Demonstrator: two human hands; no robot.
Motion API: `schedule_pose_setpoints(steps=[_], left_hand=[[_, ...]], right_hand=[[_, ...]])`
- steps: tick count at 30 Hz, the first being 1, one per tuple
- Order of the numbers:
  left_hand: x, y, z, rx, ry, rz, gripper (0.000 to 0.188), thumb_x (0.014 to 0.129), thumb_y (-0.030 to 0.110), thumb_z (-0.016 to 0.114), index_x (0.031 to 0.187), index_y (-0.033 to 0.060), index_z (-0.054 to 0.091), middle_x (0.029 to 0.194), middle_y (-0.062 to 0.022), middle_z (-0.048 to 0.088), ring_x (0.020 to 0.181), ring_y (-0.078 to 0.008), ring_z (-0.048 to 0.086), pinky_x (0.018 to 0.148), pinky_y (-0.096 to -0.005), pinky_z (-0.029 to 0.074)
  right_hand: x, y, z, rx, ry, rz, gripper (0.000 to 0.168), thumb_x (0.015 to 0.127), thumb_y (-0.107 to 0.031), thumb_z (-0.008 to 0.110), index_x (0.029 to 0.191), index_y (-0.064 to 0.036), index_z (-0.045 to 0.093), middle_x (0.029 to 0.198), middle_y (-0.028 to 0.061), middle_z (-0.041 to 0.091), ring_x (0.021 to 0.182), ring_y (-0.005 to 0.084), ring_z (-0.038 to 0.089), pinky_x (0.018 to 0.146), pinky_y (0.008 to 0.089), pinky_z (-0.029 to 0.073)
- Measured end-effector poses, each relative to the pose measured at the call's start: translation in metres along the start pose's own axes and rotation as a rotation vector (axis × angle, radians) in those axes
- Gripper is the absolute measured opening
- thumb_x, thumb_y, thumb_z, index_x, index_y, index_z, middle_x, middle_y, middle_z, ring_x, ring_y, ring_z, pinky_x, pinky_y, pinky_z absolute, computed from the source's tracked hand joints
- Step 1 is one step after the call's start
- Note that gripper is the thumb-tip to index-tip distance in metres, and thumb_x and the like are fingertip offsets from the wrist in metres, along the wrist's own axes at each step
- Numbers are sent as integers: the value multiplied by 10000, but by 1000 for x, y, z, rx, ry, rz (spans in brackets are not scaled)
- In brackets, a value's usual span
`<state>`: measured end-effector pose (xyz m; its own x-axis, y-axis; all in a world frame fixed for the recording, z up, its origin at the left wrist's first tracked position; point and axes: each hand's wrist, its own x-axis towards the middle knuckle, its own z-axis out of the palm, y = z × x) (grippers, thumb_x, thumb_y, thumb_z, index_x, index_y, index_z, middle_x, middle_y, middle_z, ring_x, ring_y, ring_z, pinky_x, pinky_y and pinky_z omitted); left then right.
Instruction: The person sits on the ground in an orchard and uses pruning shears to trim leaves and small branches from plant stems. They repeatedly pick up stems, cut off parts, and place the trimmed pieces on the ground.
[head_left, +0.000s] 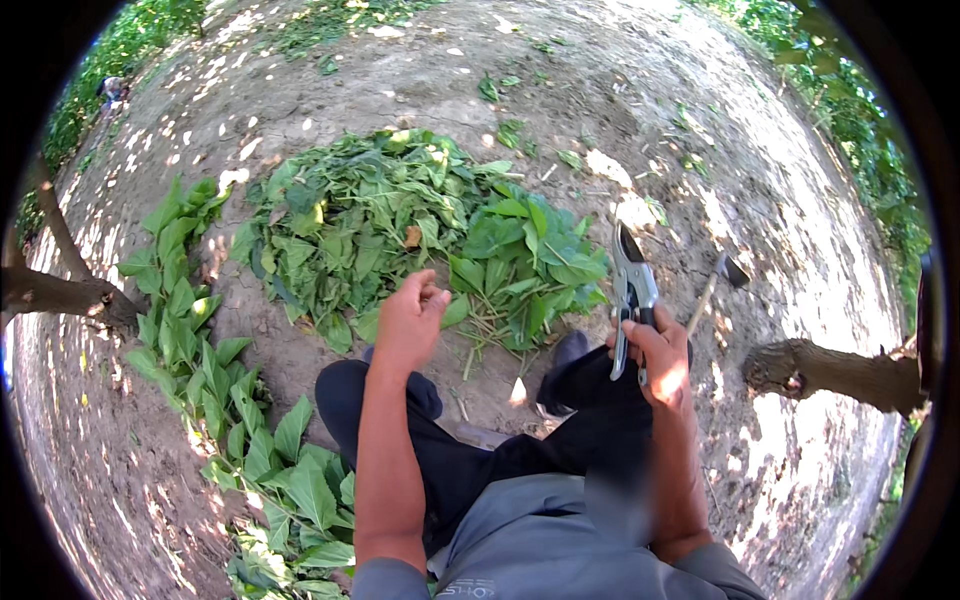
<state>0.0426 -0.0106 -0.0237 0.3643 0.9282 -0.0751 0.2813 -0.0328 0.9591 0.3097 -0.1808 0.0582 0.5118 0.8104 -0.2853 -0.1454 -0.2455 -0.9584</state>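
My right hand (656, 352) is closed around the handles of pruning shears (634, 289), whose blades point away from me. My left hand (412, 319) hovers near the front edge of a heap of picked green leaves (352, 217), its fingers curled; whether it holds anything small cannot be told. Fresher leaves with cut stems (525, 262) lie at the heap's right side. Long leafy branches (180, 322) stretch along the ground on my left, down to beside my left arm.
A small hoe-like tool with a wooden handle (703, 304) lies right of the shears. Tree limbs jut in from the left (64, 295) and right (847, 375). Scattered leaves (510, 133) dot the soil beyond the heap. Another person (112, 88) is far off at upper left.
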Motion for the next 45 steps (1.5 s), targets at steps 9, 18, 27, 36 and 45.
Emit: schedule_pose_setpoints(steps=[9, 18, 27, 36, 45], left_hand=[[-13, 2, 4, 162, 3, -3, 379, 871, 158, 633, 1195, -22, 552, 908, -131, 671, 800, -191, 630, 724, -314, 492], [-11, -11, -1, 338, -35, -123, 317, 892, 92, 584, 1177, -41, 548, 897, -88, 645, 796, -156, 634, 708, -281, 501], [-4, -13, 11, 284, -18, -142, 311, 911, 104, 572, 1180, -48, 543, 888, -74, 625, 757, -128, 607, 676, -266, 483], [-46, -12, -105, 133, 668, -63, 264, 913, 141, 596, 1111, -34, 582, 909, -106, 662, 796, -149, 638, 751, -280, 507], [-256, -220, -58, 345, 546, -606, 215, 848, 193, 572, 853, -9, 644, 815, -207, 661, 772, -334, 655, 688, -435, 488]], right_hand=[[14, 0, -46, 41, 278, -111, 250, 844, -108, 580, 1043, 35, 533, 855, 117, 619, 690, 177, 637, 616, 303, 542], [55, 157, -165, 565, 355, 366, 151, 833, -203, 589, 758, -83, 534, 758, 126, 647, 630, 238, 640, 577, 345, 531], [48, 270, -178, 112, 269, 579, 131, 786, -159, 622, 822, -40, 582, 671, 59, 554, 528, 205, 540, 465, 326, 463], [43, 183, -216, -377, 19, 461, 203, 854, -149, 570, 944, 21, 634, 872, 101, 624, 764, 187, 579, 655, 338, 476], [-17, -100, -164, -1142, -959, -113, 214, 869, -16, 566, 1077, 22, 598, 1094, 185, 599, 1000, 306, 590, 864, 382, 486]])
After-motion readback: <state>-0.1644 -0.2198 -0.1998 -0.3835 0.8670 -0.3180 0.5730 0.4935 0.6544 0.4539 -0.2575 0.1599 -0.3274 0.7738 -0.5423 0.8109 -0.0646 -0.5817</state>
